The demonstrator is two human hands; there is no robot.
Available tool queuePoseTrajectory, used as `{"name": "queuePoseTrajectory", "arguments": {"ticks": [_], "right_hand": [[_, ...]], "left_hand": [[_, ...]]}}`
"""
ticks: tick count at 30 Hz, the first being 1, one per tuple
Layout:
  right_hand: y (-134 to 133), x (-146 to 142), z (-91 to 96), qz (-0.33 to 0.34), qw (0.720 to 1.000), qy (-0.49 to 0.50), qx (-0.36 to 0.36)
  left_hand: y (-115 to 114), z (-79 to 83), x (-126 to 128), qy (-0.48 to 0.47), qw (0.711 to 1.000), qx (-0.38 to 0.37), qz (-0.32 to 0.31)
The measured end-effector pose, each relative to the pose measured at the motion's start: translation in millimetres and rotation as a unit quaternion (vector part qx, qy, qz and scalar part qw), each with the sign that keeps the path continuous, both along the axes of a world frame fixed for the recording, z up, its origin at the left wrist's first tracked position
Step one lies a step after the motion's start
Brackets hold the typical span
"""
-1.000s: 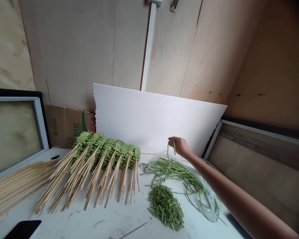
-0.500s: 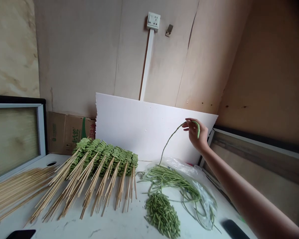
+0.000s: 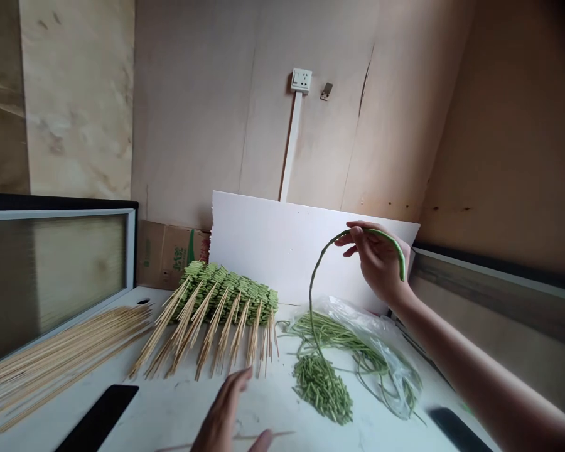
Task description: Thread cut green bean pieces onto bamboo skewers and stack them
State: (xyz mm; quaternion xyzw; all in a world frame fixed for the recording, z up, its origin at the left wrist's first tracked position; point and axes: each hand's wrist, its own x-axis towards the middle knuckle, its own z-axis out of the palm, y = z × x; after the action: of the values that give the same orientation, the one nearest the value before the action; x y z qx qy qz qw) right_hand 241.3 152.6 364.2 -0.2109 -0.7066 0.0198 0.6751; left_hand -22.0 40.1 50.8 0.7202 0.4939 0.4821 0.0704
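My right hand [image 3: 376,263] is raised at the right, its thumb and fingers pinched on a long green bean [image 3: 312,282]. One end of that bean curls over the hand; the rest arches left and hangs down to a heap of cut bean pieces [image 3: 322,389]. At the bottom edge my left hand [image 3: 222,411] is partly in view, thumb and fingers apart and nothing gripped. A thin bamboo skewer [image 3: 282,434] lies on the table by its thumb. More whole long beans [image 3: 334,333] lie loose behind the heap, partly on a clear plastic bag [image 3: 400,376].
Stacked skewers of bean pieces [image 3: 230,282] stand left of centre, sticks toward me. Bare bamboo skewers [image 3: 75,351] lie at far left. A black phone-like slab [image 3: 98,417] rests at lower left, another dark object [image 3: 456,430] at lower right. A white board [image 3: 282,251] leans behind.
My right hand has drawn the bean up and nearer, so its lower end now hangs by the cut pieces. My left hand has come in from below. The view has shifted left.
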Motion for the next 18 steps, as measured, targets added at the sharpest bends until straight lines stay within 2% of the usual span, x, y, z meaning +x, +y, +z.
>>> {"name": "queuePoseTrajectory", "arguments": {"ticks": [4, 7, 9, 12, 15, 18], "right_hand": [[-43.8, -28.5, -21.3, 0.027, 0.998, -0.005, -0.048], [-67.5, -29.0, -34.4, 0.033, 0.996, 0.016, -0.080], [-76.0, -18.8, -45.6, 0.039, 0.993, 0.051, -0.097], [-78.5, 5.1, -79.3, 0.039, 0.984, 0.125, -0.122], [-75.9, 26.4, -138.8, 0.042, 0.959, 0.181, -0.212], [-75.9, 36.0, -208.0, 0.029, 0.924, 0.227, -0.308]], "left_hand": [[5.6, 11.9, 47.4, -0.085, 0.993, -0.052, -0.070], [13.0, 12.4, 54.4, -0.148, 0.978, -0.114, -0.097], [16.9, 15.5, 38.3, -0.148, 0.975, -0.143, -0.087], [22.0, 22.3, -7.7, -0.064, 0.994, -0.083, 0.008], [26.4, 18.7, -53.4, 0.051, 0.995, -0.052, 0.071], [27.1, -1.6, -78.9, 0.130, 0.984, -0.075, 0.096]]}}
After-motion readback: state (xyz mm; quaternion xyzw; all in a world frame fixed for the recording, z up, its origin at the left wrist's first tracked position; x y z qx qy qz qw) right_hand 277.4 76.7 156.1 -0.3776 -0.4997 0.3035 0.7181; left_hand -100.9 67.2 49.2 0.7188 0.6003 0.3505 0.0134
